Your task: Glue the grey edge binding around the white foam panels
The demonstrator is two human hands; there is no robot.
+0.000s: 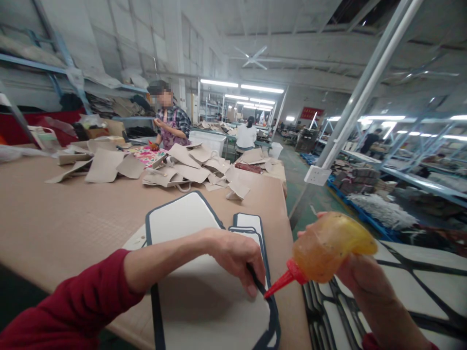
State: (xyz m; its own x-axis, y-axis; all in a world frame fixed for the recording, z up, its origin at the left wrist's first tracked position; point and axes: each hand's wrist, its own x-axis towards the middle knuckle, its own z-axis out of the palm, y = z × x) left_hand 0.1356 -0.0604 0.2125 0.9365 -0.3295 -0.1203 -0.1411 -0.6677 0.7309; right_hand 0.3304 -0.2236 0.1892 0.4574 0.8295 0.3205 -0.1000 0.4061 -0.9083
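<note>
My right hand [352, 272] grips a soft squeeze bottle [324, 245] of amber liquid, tilted with its red nozzle down and to the left. The nozzle tip meets the dark edge of a large white panel [204, 316] on the table. Beside the tip, my left hand [239, 255] pinches the dark edge strip [257, 279] at the panel's right side, thumb and fingers closed. Smaller white pieces with dark borders [248, 221] lie just behind the left hand, partly covered. The left forearm hides part of the large panel.
Beige cut pieces [186, 165] are heaped across the far side of the brown table [73, 214]. A co-worker [171, 121] is behind them. More dark-edged white panels [419, 257] lie low on the right, near a metal post [350, 116] with a socket box [317, 175].
</note>
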